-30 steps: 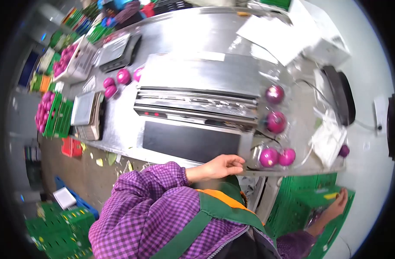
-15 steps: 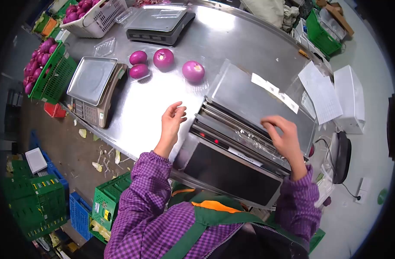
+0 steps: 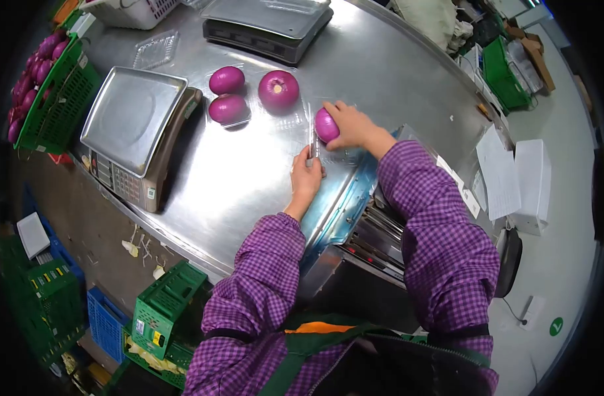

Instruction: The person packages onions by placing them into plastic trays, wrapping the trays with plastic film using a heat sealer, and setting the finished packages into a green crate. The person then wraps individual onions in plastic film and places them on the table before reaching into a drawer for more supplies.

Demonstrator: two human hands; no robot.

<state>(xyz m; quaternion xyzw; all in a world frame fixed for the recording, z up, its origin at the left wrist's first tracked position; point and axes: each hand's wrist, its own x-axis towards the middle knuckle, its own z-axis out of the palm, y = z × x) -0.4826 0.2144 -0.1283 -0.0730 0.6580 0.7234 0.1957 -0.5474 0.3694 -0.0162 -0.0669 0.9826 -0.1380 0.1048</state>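
Observation:
A purple onion [image 3: 326, 125] sits in the grasp of my right hand [image 3: 355, 127], whose fingers wrap round its top and side. Just below it, my left hand [image 3: 306, 175] is closed, pinching the edge of a clear plastic tray [image 3: 312, 146] that lies partly under the onion. To the left stands another onion [image 3: 279, 90] on clear plastic. Two more onions, one above the other [image 3: 227, 80], rest further left, the lower one [image 3: 227, 109] over a clear tray's edge. The wrapping machine [image 3: 374, 241] is partly hidden by my right sleeve.
A scale [image 3: 133, 119] stands at the left of the metal table, and a second scale [image 3: 265, 26] at the back. Green crate [image 3: 61, 99] of onions at far left. Papers [image 3: 500, 171] and a white box [image 3: 532, 188] lie at right. Crates stand on the floor.
My right hand has moved up and left from above the wrapping machine and taken hold of the onion. My left hand has moved right to the tray edge and closed. The view has shifted.

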